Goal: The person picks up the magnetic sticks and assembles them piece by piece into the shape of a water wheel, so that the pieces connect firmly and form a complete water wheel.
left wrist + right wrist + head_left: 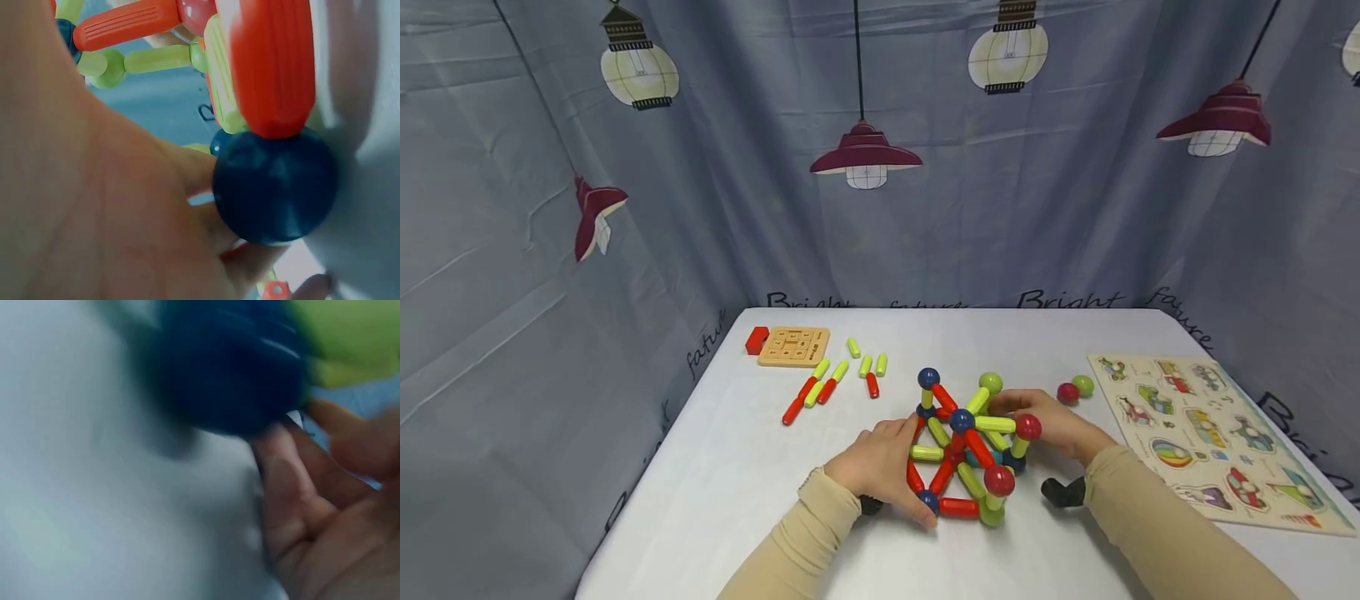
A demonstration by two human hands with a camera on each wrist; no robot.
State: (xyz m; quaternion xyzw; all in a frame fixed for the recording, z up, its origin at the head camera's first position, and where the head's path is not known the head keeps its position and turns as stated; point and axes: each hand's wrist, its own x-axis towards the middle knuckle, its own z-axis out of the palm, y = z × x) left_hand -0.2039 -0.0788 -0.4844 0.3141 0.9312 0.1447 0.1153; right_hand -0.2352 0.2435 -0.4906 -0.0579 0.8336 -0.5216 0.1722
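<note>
A frame of magnetic rods and balls [962,422] in red, yellow-green and blue stands on the white table in the head view. My left hand [883,462] holds its left side, thumb low at the front and fingers reaching round the back. In the left wrist view the palm lies beside a dark blue ball [275,184] joined to a red rod [272,69]. On the far right side, my right hand [1045,417] grips the frame with bent fingers, partly hidden behind it. The right wrist view, blurred, has fingertips right at a blue ball [231,369].
Loose red and yellow-green rods [827,390] lie back left, near a wooden number board [793,347] and a red block [757,340]. Right of the frame sit a red ball [1067,393] and a green ball [1083,385]. A picture puzzle board [1217,442] covers the right side.
</note>
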